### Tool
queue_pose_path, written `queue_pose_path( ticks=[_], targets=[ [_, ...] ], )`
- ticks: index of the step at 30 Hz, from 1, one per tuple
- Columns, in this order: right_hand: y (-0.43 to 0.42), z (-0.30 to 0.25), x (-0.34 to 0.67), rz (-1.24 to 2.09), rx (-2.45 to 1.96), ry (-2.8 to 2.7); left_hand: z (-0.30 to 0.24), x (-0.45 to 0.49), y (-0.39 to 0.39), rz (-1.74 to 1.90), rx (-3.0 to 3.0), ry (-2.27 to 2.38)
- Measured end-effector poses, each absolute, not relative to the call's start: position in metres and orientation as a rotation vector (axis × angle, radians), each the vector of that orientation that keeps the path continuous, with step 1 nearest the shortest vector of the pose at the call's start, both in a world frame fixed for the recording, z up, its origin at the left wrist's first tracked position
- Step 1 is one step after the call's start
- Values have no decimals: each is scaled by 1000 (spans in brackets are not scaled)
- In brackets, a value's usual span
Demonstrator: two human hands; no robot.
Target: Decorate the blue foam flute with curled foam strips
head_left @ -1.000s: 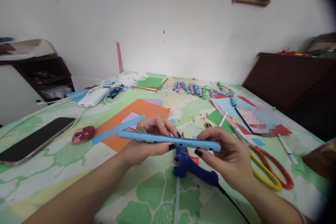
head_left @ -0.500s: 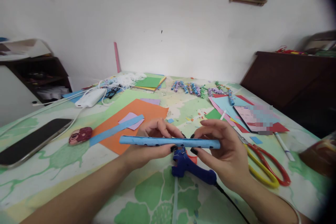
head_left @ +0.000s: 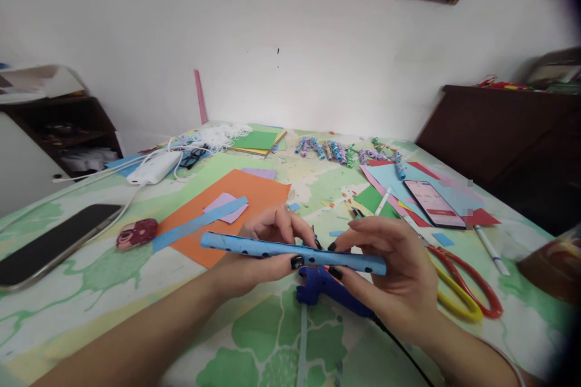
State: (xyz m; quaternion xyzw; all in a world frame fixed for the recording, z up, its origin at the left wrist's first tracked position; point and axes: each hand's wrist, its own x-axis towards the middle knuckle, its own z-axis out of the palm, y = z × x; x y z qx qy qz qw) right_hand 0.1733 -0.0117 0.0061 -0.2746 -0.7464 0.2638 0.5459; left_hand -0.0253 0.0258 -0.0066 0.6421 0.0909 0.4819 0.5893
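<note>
A rolled blue paper tube (head_left: pixel 267 249) with dark spots is held crosswise in front of me, its right end a little lower than its left. My left hand (head_left: pixel 267 248) pinches it near the middle, thumb in front and fingers behind. Just to the right, my right hand (head_left: pixel 390 260) grips the same tube between thumb and fingers. Below the tube lies a blue hot glue gun (head_left: pixel 336 293) with a pale glue stick (head_left: pixel 302 338) coming out of its back; the tube and right hand partly cover it.
Scissors (head_left: pixel 472 290) with red and yellow handles lie right of my right hand. A phone (head_left: pixel 434 202) rests on coloured paper beyond. Orange paper (head_left: pixel 190 248), a blue strip (head_left: pixel 181 233) and another phone (head_left: pixel 59 242) are at left. Curled paper pieces (head_left: pixel 333 150) lie near the wall.
The tube has tilted, its right end dropping and its left end rising slightly. Both hands keep their hold on it.
</note>
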Motion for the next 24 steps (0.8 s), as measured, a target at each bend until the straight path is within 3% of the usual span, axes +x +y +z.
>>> queue_pose_path(
  ticks=[24],
  targets=[
    [-15, -6, 158, 636, -755, -1634, -14, -13, 21, 1226, 1405, 418]
  ],
)
